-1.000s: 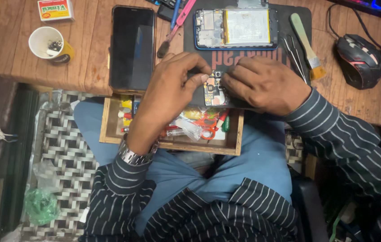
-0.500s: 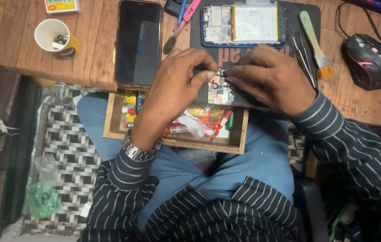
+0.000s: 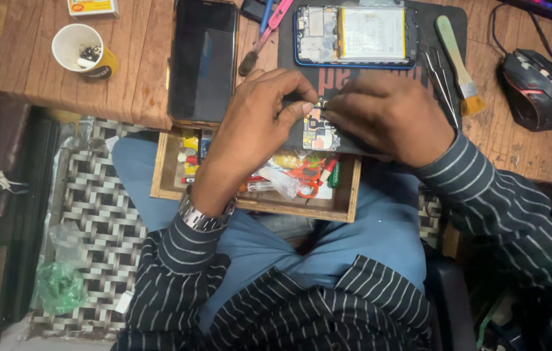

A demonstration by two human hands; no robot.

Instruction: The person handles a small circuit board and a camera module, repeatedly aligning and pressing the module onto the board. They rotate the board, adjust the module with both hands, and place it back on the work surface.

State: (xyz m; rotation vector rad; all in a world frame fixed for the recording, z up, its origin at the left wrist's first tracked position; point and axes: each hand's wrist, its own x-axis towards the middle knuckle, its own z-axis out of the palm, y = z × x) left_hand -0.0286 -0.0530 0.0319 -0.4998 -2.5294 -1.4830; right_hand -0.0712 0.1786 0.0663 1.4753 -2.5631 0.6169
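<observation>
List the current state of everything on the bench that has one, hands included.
Left hand: pinching the small circuit board.
Right hand: fingertips on that board.
Opened phone: back off, battery showing.
Phone screen panel: dark, lying flat.
Drawer: pulled open, full of parts.
Paper cup: upright, bits inside.
Brush: lying unused.
Computer mouse: untouched.

Paper cup (image 3: 79, 51), black computer mouse (image 3: 536, 88), small brush (image 3: 458, 65) on wooden desk (image 3: 139, 78); open drawer (image 3: 256, 201) below, crammed with oddments.
</observation>
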